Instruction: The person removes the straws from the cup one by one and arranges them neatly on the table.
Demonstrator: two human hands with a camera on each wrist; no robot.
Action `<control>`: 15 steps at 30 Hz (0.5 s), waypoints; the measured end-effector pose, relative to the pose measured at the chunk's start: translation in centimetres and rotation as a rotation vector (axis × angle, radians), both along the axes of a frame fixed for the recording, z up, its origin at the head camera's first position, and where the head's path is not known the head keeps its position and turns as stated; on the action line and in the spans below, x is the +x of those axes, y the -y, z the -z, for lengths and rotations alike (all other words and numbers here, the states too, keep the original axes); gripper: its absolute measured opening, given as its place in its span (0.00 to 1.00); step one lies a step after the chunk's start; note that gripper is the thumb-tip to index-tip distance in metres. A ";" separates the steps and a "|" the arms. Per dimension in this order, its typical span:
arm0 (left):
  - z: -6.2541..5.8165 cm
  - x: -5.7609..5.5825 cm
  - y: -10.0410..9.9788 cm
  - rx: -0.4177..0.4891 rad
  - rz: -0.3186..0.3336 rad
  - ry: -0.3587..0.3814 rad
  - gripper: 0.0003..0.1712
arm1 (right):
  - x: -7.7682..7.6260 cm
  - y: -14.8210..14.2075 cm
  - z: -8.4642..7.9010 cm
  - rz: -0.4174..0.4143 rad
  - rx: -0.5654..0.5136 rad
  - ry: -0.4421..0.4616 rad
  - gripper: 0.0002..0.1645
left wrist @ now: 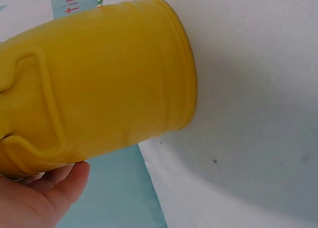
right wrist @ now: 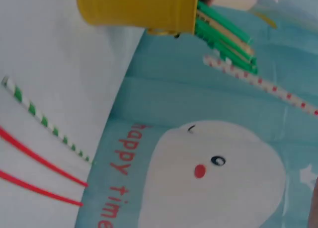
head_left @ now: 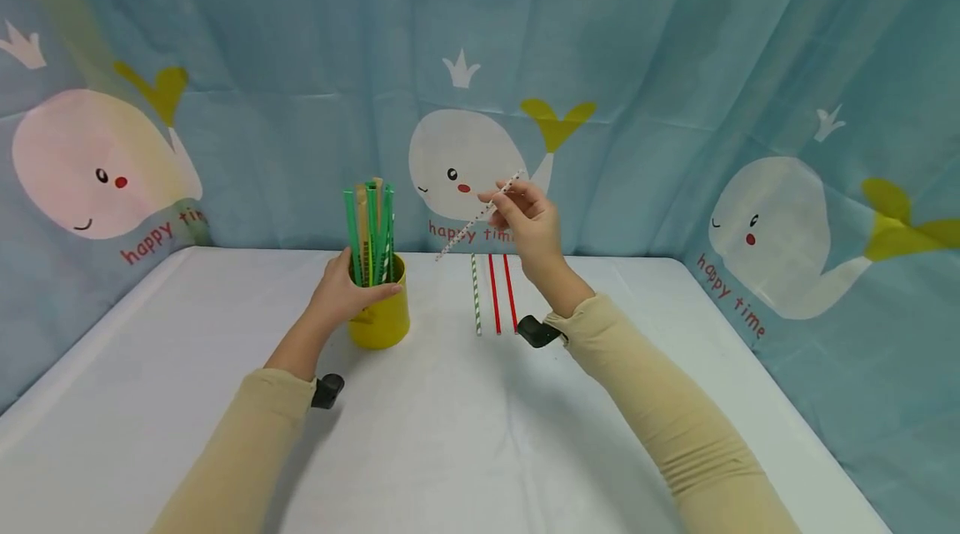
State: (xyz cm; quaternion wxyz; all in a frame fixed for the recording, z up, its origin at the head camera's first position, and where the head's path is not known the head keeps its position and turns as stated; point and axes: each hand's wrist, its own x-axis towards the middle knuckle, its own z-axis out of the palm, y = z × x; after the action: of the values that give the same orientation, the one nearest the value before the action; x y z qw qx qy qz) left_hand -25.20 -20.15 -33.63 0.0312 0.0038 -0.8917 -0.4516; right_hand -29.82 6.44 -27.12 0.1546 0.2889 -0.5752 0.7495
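Note:
A yellow metal cup [head_left: 380, 326] stands on the table, filled with several green and tan straws [head_left: 367, 230]. My left hand [head_left: 341, 291] grips the cup around its side near the rim; in the left wrist view its fingers [left wrist: 72, 188] lie against the cup wall by the handle. Raised to the right, my right hand [head_left: 528, 222] pinches a white straw with red dots [head_left: 476, 220], held slanting in the air. In the right wrist view the dotted straw [right wrist: 268, 87] reaches past the cup's straws, and the hand itself is mostly out of frame.
On the white table [head_left: 442, 434] lie a green-and-white striped straw [head_left: 476, 296] and two red straws [head_left: 494, 296], side by side right of the cup. A blue curtain [head_left: 645, 34] with printed whales hangs behind the table's back edge and along its sides.

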 end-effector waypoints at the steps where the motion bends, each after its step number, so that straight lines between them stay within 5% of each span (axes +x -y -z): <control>1: 0.0 0.0 0.0 0.000 0.001 -0.001 0.52 | -0.2 -0.4 0.1 -0.003 0.000 0.014 0.09; 8: 0.2 0.2 0.0 -0.011 -0.009 -0.003 0.54 | -1.5 -2.5 1.6 0.044 0.033 0.189 0.14; 15: 0.6 0.3 0.0 -0.013 -0.035 0.017 0.57 | -2.7 -4.7 3.5 0.187 0.168 0.239 0.05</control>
State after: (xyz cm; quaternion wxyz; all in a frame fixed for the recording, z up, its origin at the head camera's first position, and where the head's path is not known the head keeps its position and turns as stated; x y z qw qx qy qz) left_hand -24.92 -20.11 -34.22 0.0315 0.0232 -0.8946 -0.4452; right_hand -32.48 11.14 -30.62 0.1295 0.1551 -0.6743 0.7102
